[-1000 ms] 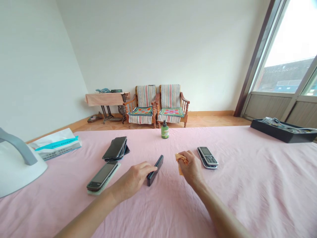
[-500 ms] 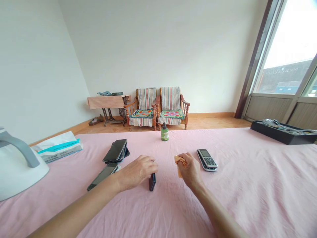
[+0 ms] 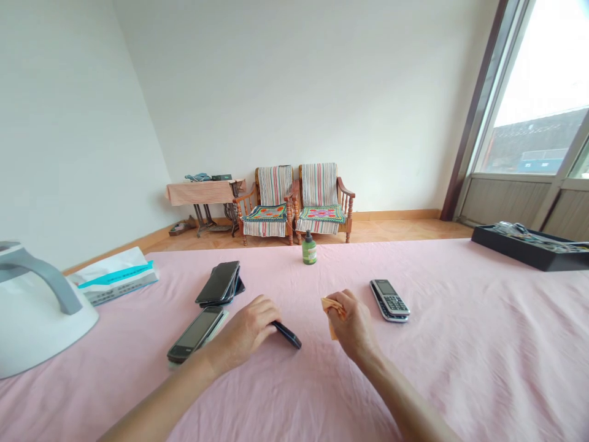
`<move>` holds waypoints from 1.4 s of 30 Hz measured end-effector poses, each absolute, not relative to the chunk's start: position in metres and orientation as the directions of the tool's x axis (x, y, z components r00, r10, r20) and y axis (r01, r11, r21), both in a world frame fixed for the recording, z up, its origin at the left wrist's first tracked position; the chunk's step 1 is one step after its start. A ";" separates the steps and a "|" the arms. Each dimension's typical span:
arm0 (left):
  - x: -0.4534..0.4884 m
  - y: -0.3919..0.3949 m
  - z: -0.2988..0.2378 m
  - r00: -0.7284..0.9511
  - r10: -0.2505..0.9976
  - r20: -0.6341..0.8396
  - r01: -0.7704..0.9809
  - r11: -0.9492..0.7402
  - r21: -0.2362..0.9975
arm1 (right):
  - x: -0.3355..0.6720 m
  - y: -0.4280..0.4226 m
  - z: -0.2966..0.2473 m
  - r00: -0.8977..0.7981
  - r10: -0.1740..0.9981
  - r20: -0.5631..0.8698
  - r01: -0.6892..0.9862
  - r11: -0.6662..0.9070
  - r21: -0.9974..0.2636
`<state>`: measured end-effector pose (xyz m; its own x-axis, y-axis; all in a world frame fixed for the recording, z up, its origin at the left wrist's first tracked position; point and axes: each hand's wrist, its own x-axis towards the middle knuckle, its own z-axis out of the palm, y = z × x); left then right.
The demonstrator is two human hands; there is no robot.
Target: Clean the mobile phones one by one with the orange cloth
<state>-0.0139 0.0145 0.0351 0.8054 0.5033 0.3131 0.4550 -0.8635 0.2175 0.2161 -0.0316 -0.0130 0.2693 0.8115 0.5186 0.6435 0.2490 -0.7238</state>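
Observation:
My left hand (image 3: 246, 330) is closed over one end of a black phone (image 3: 289, 335) that lies on the pink tablecloth (image 3: 460, 356). My right hand (image 3: 353, 324) is closed on a small orange cloth (image 3: 332, 307), a short way right of that phone. A grey keypad phone (image 3: 390, 300) lies just right of my right hand. A dark touchscreen phone (image 3: 196, 334) lies left of my left hand, and a stack of black phones (image 3: 219, 283) sits behind it. A small green bottle (image 3: 308, 248) stands farther back.
A white appliance with a grey handle (image 3: 32, 307) stands at the left edge, a tissue pack (image 3: 115, 283) behind it. A black tray of cables (image 3: 529, 245) sits at the far right. Two wooden armchairs (image 3: 297, 202) and a small table (image 3: 205, 193) stand by the wall.
My left hand has turned the black phone from lying lengthwise away from me to lying crosswise, and pulled it nearer. My right hand has stayed put with the cloth.

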 end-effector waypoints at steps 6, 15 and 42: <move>-0.005 0.003 0.011 0.589 0.629 0.507 0.550 -0.772 0.320 | 0.200 -0.035 -0.017 0.226 0.831 0.508 0.568 0.311 -0.762; -0.007 0.004 -0.014 0.487 0.545 0.682 0.595 -0.779 0.199 | 0.174 -0.044 -0.021 0.223 0.849 0.480 0.525 0.310 -0.792; -0.002 0.007 -0.020 0.445 0.548 0.708 0.567 -0.784 0.251 | 0.169 -0.036 -0.039 0.191 0.917 0.351 0.717 0.114 -0.688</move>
